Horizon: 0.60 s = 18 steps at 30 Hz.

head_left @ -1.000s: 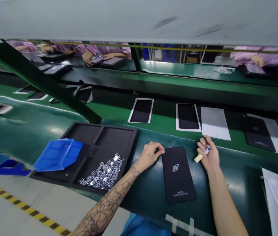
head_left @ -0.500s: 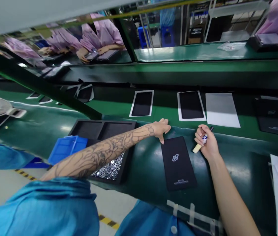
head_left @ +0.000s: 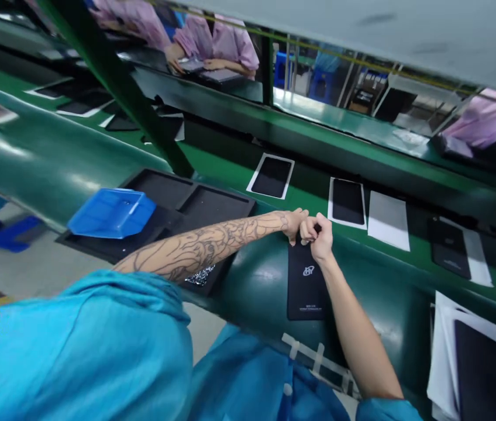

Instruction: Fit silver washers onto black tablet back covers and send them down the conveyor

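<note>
A black back cover (head_left: 307,286) with a white logo lies flat on the dark green bench edge (head_left: 252,280). Both my hands meet at its far end. My left hand (head_left: 294,223), on a tattooed forearm, has its fingers curled and pinched against my right hand; what it pinches is hidden. My right hand (head_left: 319,236) is closed in a fist, with a dark tip of the small tube (head_left: 317,227) showing between the fingers.
A black foam tray (head_left: 204,204) with shiny washers and a blue bin (head_left: 112,211) sits to the left. Dark panels on white sheets (head_left: 271,176) (head_left: 347,202) ride the green belt beyond. Stacked sheets (head_left: 445,345) lie at the right. People in pink sleeves (head_left: 226,44) work opposite.
My right hand has moved left from beside the cover to its far end, where it now touches my left hand. The tube's pale end no longer shows. The view has tilted.
</note>
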{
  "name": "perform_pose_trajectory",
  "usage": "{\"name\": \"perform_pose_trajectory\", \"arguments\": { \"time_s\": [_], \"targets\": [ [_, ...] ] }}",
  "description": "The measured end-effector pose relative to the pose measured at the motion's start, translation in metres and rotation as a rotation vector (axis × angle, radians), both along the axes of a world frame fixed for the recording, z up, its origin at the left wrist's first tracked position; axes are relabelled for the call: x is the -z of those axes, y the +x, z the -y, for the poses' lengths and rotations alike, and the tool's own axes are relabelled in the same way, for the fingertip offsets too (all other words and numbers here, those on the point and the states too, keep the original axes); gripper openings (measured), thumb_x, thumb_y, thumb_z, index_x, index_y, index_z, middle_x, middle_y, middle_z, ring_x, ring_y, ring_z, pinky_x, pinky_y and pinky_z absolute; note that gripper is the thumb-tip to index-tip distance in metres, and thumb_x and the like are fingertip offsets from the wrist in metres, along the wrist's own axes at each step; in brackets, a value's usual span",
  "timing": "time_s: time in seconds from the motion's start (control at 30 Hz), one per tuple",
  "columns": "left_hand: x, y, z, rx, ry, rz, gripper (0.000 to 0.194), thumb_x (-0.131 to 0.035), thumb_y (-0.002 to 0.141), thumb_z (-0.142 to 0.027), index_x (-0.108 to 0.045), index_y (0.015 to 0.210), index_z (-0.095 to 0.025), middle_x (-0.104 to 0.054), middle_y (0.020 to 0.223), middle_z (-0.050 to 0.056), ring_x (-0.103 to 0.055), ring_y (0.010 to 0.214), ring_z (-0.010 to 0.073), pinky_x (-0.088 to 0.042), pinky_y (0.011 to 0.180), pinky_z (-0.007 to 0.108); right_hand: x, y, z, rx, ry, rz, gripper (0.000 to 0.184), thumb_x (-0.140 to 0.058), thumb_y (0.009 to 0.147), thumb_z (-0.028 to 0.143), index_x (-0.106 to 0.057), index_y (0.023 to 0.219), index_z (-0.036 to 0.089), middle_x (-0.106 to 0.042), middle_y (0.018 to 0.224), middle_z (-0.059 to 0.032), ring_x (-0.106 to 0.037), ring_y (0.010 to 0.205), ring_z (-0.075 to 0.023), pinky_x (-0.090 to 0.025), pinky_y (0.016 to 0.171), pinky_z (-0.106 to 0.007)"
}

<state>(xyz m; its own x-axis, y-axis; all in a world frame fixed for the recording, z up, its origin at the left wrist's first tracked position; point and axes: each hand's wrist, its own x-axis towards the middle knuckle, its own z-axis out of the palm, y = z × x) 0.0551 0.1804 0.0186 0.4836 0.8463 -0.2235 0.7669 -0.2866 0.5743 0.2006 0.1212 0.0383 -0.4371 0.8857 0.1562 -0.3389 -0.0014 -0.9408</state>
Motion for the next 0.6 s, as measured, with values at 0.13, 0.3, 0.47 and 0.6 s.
{"name": "perform_pose_trajectory", "arguments": {
  "time_s": [0.13, 0.3, 0.47, 0.6],
  "targets": [
    [-0.017, -0.067, 0.073, -0.067, 0.187, 0.077, 0.032, -0.083, 0.087, -0.038, -0.066, 0.109, -0.021, -0.059, 0.122, 0.010, -0.050, 0.121, 0.0304, -0.043, 0.109, 0.041, 0.020, -0.021, -0.001, 0.023, 0.038, -0.004, 0.068, -0.048, 0.097, 0.073, -0.027, 0.050, 0.028, -0.019, 0.044, 0.0062, -0.017, 0.043, -0.0114, -0.016, 0.047, -0.030],
    [-0.012, -0.167, 0.182, -0.443, 0.428, 0.029, 0.020, -0.058, 0.106, -0.043, -0.061, 0.107, -0.023, -0.065, 0.118, 0.008, -0.054, 0.113, 0.0285, -0.040, 0.108, 0.045, 0.029, -0.027, 0.000, -0.031, -0.007, -0.007, 0.066, -0.050, 0.095, 0.070, -0.027, 0.049, 0.029, -0.019, 0.044, 0.0065, -0.017, 0.042, -0.0111, -0.014, 0.046, -0.029],
    [0.017, -0.209, 0.240, -0.684, 0.291, -0.072, 0.035, -0.058, 0.103, -0.057, -0.069, 0.118, -0.027, -0.069, 0.127, 0.009, -0.057, 0.116, 0.0322, -0.042, 0.103, 0.046, 0.032, -0.031, -0.002, -0.072, -0.033, 0.011, 0.067, -0.051, 0.095, 0.071, -0.028, 0.049, 0.029, -0.019, 0.045, 0.0063, -0.017, 0.042, -0.0115, -0.013, 0.046, -0.029],
    [0.027, -0.199, 0.246, -0.765, 0.222, -0.072, 0.037, -0.055, 0.105, -0.056, -0.068, 0.127, -0.029, -0.069, 0.132, 0.009, -0.058, 0.122, 0.0336, -0.040, 0.104, 0.048, 0.036, -0.033, 0.005, -0.032, 0.010, 0.058, 0.071, -0.051, 0.097, 0.075, -0.026, 0.050, 0.028, -0.018, 0.045, 0.0059, -0.018, 0.043, -0.0116, -0.015, 0.048, -0.031]
  ]
}}
